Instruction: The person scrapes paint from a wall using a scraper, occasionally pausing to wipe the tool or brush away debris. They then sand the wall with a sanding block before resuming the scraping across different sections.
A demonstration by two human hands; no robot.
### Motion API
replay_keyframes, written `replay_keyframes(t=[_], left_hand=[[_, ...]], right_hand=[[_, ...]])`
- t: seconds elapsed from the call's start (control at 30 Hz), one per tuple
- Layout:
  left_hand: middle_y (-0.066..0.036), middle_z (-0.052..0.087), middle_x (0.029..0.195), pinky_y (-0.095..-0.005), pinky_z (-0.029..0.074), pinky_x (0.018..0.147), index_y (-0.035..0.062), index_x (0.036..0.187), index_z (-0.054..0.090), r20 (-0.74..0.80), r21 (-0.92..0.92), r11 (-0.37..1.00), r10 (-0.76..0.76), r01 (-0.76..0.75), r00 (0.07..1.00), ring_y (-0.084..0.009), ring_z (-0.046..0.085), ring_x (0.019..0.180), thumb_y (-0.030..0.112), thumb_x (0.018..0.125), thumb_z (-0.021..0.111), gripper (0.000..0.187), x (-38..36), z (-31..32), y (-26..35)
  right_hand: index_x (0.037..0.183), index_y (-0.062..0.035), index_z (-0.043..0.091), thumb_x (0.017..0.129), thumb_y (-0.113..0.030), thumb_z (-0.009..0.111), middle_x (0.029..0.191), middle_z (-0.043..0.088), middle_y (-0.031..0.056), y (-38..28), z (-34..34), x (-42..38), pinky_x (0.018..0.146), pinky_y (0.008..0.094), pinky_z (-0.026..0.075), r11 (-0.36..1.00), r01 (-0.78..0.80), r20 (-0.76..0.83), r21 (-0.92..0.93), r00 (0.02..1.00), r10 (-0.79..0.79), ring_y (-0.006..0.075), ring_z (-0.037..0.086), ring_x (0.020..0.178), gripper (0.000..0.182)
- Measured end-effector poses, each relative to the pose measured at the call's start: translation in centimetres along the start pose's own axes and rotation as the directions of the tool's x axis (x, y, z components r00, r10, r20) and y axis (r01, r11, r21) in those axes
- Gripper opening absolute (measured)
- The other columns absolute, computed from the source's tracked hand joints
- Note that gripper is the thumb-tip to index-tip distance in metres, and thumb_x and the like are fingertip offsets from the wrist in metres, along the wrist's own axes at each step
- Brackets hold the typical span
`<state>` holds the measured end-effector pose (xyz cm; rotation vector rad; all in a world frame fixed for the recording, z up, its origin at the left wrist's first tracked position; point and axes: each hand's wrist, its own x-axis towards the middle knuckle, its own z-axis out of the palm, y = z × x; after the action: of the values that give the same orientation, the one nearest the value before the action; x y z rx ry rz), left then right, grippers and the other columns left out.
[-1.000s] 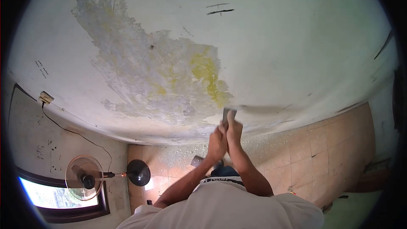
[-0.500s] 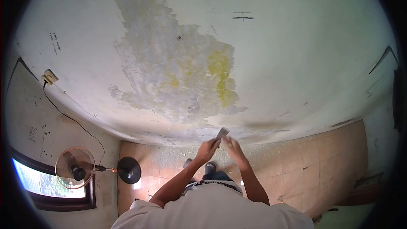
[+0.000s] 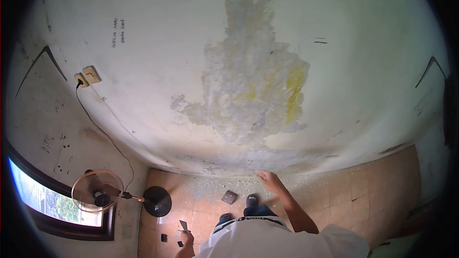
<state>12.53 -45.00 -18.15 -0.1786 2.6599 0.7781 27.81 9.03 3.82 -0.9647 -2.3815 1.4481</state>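
Low at the left, my left hand (image 3: 187, 239) is closed around a scraper (image 3: 183, 225), its flat metal blade pointing up and away from me. My right hand (image 3: 270, 182) is held out in front of the wall's foot, fingers curled together; anything inside them is hidden. Ahead stands the pale wall (image 3: 158, 81), with a large bare patch (image 3: 253, 81) where the paint is gone, showing grey and yellowish stains. Pale flakes (image 3: 210, 186) litter the floor along the wall's base.
A dark square object (image 3: 229, 197) lies on the tiled floor (image 3: 201, 210) near my feet. Left of me are a standing fan (image 3: 98, 191), its round black base (image 3: 157, 201) and a window (image 3: 52, 196). The fan's cord (image 3: 103, 131) runs up to a wall socket (image 3: 81, 80).
My left hand, with the scraper, has moved from beside my right hand to low on the left. My hands are now apart. The view has swung left.
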Motion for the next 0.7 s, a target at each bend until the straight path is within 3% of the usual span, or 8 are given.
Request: replay_keyframes(t=[0.13,0.23,0.4,0.47,0.5,0.53,0.6,0.7], left_hand=[[-0.026,0.073,0.089,-0.0533,0.054,0.078,0.0013,0.092,0.075,-0.13,0.274,0.962,0.021,0.016,0.991,-0.0465,0.069,0.086,0.02,0.093,0.059,0.024,-3.7,-0.5,-4.2],[-0.026,0.073,0.09,-0.0525,0.054,0.081,0.002,0.093,0.075,-0.196,0.118,0.972,-0.175,0.201,0.965,-0.0452,0.069,0.089,0.018,0.093,0.058,0.023,-5.3,1.4,-5.2],[-0.026,0.072,0.096,-0.0516,0.053,0.085,0.0014,0.095,0.074,-0.389,-0.089,0.987,0.088,-0.133,0.917,-0.0454,0.068,0.093,0.018,0.095,0.056,0.024,-4.3,2.5,-5.0],[-0.027,0.071,0.099,-0.0513,0.052,0.085,-0.0004,0.102,0.072,-0.544,-0.232,0.973,-0.113,-0.02,0.832,-0.0463,0.066,0.094,0.019,0.101,0.052,0.027,-3.1,1.5,-5.1],[-0.027,0.071,0.095,-0.0506,0.052,0.083,-0.0006,0.105,0.071,-0.551,-0.214,0.971,-0.03,-0.106,0.834,-0.0446,0.067,0.093,0.019,0.103,0.053,0.027,-2.1,0.0,-5.8],[-0.017,0.072,0.091,-0.0397,0.054,0.066,0.0047,0.124,0.064,-0.458,-0.168,0.98,0.014,-0.103,0.889,-0.0337,0.068,0.079,0.045,0.105,0.045,0.048,-2.3,-1.3,-6.8],[-0.019,0.072,0.092,-0.0419,0.054,0.07,0.0033,0.119,0.066,-0.426,-0.186,0.978,0.007,-0.095,0.904,-0.0359,0.068,0.081,0.039,0.105,0.047,0.042,-0.9,-3.0,-6.2],[-0.025,0.071,0.092,-0.0483,0.051,0.08,-0.0008,0.104,0.07,-0.352,-0.234,0.971,-0.036,-0.051,0.935,-0.0423,0.068,0.09,0.021,0.104,0.054,0.027,1.4,-5.6,-6.9]], right_hand=[[0.131,-0.0011,0.068,0.099,-0.026,0.068,0.123,0.074,0.0196,-9.2,5.0,1.7,0.101,0.0394,0.054,0.937,0.279,0.186,-0.21,0.952,-0.242,0.0326,0.071,0.118,0.04],[0.132,-0.002,0.068,0.098,-0.027,0.069,0.124,0.074,0.0182,-13.8,10.0,0.7,0.101,0.0408,0.054,0.922,0.379,0.333,-0.078,0.882,-0.334,0.0325,0.071,0.117,0.041],[0.122,-0.0035,0.074,0.103,-0.03,0.066,0.117,0.077,0.0141,-15.5,18.7,-5.5,0.092,0.0369,0.056,0.86,0.494,0.299,0.13,0.808,-0.509,0.0271,0.073,0.11,0.034],[0.116,-0.0054,0.078,0.106,-0.035,0.063,0.102,0.08,0.0097,-16.9,19.0,-8.7,0.082,0.0326,0.056,0.953,0.141,0.298,0.269,0.928,-0.222,0.0193,0.075,0.09,0.034],[0.112,-0.0043,0.079,0.109,-0.035,0.059,0.092,0.08,0.0074,-16.8,18.9,-9.3,0.075,0.0276,0.055,0.963,-0.06,0.318,0.263,0.948,-0.028,0.013,0.072,0.075,0.037],[0.112,-0.0043,0.079,0.109,-0.035,0.059,0.092,0.08,0.0074,-15.1,18.9,-9.3,0.075,0.0276,0.055,0.965,-0.048,0.308,0.259,0.951,-0.036,0.013,0.072,0.075,0.037],[0.11,-0.0011,0.08,0.108,-0.031,0.058,0.094,0.08,0.0093,-10.7,18.4,-9.7,0.074,0.0279,0.055,0.886,-0.2,0.185,0.418,0.974,0.132,0.0114,0.071,0.069,0.037],[0.11,0.0009,0.08,0.102,-0.021,0.055,0.09,0.079,0.0107,-7.8,14.8,-11.5,0.074,0.028,0.055,0.864,-0.079,-0.116,0.497,0.981,0.156,0.011,0.068,0.065,0.034]])
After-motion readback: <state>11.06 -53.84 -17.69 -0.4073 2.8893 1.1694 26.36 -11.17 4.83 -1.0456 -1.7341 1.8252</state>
